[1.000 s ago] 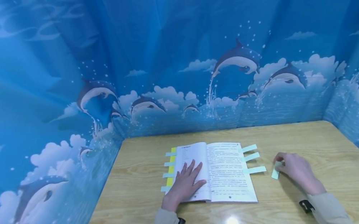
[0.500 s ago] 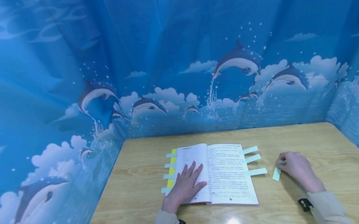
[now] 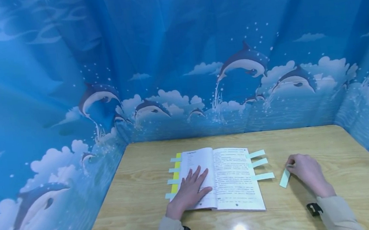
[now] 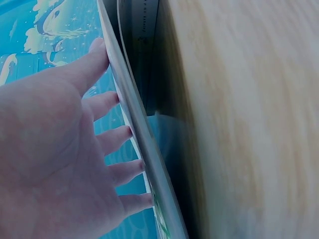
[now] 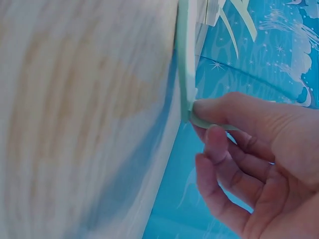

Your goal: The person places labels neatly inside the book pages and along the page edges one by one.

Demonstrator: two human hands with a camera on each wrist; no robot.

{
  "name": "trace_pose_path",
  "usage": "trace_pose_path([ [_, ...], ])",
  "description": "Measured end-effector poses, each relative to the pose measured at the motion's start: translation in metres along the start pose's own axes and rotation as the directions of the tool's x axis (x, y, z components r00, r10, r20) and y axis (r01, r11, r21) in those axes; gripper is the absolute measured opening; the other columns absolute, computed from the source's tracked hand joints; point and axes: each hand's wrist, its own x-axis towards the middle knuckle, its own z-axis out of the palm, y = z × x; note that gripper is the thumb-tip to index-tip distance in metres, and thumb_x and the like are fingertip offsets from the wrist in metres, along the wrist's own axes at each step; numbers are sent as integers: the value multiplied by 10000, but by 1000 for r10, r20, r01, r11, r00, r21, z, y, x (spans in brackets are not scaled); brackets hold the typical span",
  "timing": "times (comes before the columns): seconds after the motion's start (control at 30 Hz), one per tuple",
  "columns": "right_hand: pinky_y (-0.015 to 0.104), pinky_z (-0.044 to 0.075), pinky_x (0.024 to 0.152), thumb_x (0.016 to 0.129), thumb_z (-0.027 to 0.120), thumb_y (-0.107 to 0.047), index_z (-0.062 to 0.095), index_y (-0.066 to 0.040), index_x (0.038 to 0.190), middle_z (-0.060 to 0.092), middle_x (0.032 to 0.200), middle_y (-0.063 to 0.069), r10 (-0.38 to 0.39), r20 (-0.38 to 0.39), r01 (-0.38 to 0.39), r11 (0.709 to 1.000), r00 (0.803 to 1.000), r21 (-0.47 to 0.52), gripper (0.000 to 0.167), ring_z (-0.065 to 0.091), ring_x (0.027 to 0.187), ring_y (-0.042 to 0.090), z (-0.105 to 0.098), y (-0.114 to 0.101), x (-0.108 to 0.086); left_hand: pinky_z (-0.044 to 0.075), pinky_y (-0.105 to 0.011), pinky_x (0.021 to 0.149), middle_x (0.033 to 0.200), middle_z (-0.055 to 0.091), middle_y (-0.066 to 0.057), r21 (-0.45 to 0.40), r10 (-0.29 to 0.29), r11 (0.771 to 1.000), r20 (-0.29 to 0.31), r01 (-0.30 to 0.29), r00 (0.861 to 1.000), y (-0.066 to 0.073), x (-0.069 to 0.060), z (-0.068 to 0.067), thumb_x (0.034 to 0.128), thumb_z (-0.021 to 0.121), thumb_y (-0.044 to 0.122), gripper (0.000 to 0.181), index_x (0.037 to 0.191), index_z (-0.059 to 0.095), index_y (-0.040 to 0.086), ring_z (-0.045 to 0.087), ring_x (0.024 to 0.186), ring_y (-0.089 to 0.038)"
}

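An open book (image 3: 237, 178) lies on the table, and my left hand (image 3: 192, 192) rests spread on its left page. The left wrist view shows the straight fingers of the left hand (image 4: 65, 144) touching the book (image 4: 137, 114) near its edge. Right of the book, my right hand (image 3: 307, 173) is at the far end of a pale green sticky note pad (image 3: 285, 179). In the right wrist view, thumb and fingers of the right hand (image 5: 259, 154) pinch a strip bent away from the pad (image 5: 186, 64); part of it is hidden by the fingers.
Several pale green sticky notes (image 3: 263, 176) stick out from the book's right edge, and more (image 3: 174, 181) from its left edge over a yellow strip (image 3: 176, 175). The wooden table (image 3: 140, 208) meets a blue dolphin curtain (image 3: 185, 126) at the back.
My right hand has shifted slightly away from the near end of the pad, so more of the pad shows. The left hand stays on the page.
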Motion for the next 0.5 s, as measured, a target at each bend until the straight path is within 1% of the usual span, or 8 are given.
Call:
trace_pose_path([
  [0.13,331,374,459,817,725,-40,697,-51,822,678,745,99,-9,-40,9,1000,999,3,30,485,575,200,1,-2,-1,150,-669,1209,1702,150,-63,-4,0,1000,-1,0,1000,1,0,0,1037,428,576,685,1619,273,250,97,1554,-379],
  [0.2,381,442,485,830,731,-40,707,-49,852,698,789,138,-22,-37,22,1000,999,5,34,541,593,231,2,-4,-1,148,-667,1210,1702,148,-63,-2,-2,1000,-2,2,1000,1,0,0,1036,428,577,686,1619,271,251,98,1554,-379],
  [0.27,451,509,555,839,740,-35,723,-56,878,715,840,175,-44,-15,44,999,999,9,48,607,651,278,2,-5,-1,147,-663,1212,1702,148,-60,-1,-5,1000,-4,5,1000,1,-1,0,1036,429,577,686,1619,270,254,98,1555,-377],
  [0.37,549,547,693,834,766,-33,744,-72,906,724,919,226,-71,40,70,997,997,25,84,668,785,368,2,-6,-1,145,-658,1215,1703,143,-52,3,-10,1000,-5,10,1000,0,-1,1,1035,423,584,687,1620,265,260,94,1556,-372],
  [0.5,596,543,748,818,785,-38,751,-54,947,719,990,259,-64,78,61,997,995,39,134,665,881,451,3,-5,-1,150,-657,1215,1703,147,-53,5,-4,1000,-10,4,1000,0,-1,1,1036,422,584,688,1620,268,255,94,1557,-371],
])
